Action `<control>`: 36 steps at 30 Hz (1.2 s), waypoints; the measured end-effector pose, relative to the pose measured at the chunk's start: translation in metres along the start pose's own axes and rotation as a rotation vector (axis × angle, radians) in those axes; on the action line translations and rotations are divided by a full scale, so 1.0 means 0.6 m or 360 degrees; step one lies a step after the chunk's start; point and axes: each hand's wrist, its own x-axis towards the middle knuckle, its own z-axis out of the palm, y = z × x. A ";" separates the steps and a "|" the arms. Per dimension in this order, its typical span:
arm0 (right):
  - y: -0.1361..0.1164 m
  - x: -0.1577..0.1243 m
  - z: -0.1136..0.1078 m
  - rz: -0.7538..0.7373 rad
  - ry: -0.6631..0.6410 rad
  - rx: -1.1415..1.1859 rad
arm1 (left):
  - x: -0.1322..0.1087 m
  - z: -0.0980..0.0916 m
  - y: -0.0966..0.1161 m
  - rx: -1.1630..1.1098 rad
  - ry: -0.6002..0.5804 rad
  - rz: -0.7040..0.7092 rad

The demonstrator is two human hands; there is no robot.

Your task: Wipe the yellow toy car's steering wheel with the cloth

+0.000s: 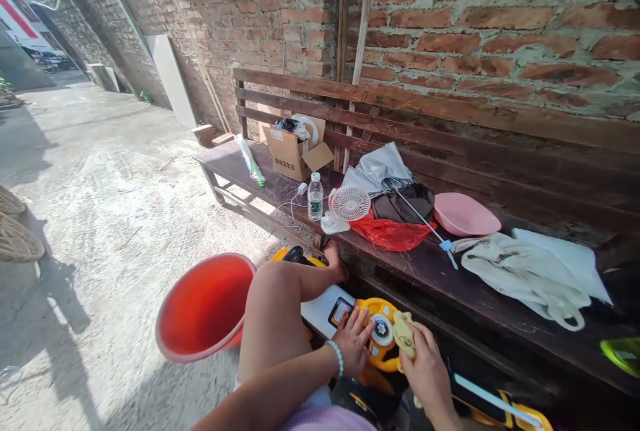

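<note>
On the ground, off the bench's front edge, a red bucket [206, 304] is seen. Near the left end of the bench [500, 291], an open cardboard box [286, 153] is set towards the back edge, and a water bottle [315, 199] is stood upright by the front edge. Below that edge, the left grip [353, 341] is laid with fingers loosely spread on the left side of a yellow steering wheel [381, 303]; nothing is seen clasped in it. By the wheel's right side, a yellow cloth [404, 334] is pinched between thumb and fingers of the right grip [427, 368], closed on it, with the bunched upper part left protruding beyond the fingertips; whether the wheel is touched by it cannot be told. A pink basin [465, 214] is placed towards the bench's back edge.
</note>
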 end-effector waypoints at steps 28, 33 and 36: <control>-0.057 -0.086 0.059 -0.0060 -0.0298 -0.0171 | 0.006 -0.004 -0.011 -0.0115 0.0082 0.0081; -0.081 -0.014 0.025 -0.0339 0.0202 -0.0033 | 0.004 -0.001 -0.013 -0.0106 0.0178 0.0109; -0.070 0.020 0.050 -0.0346 0.0336 -0.0116 | 0.004 0.002 -0.011 -0.0120 0.0166 0.0089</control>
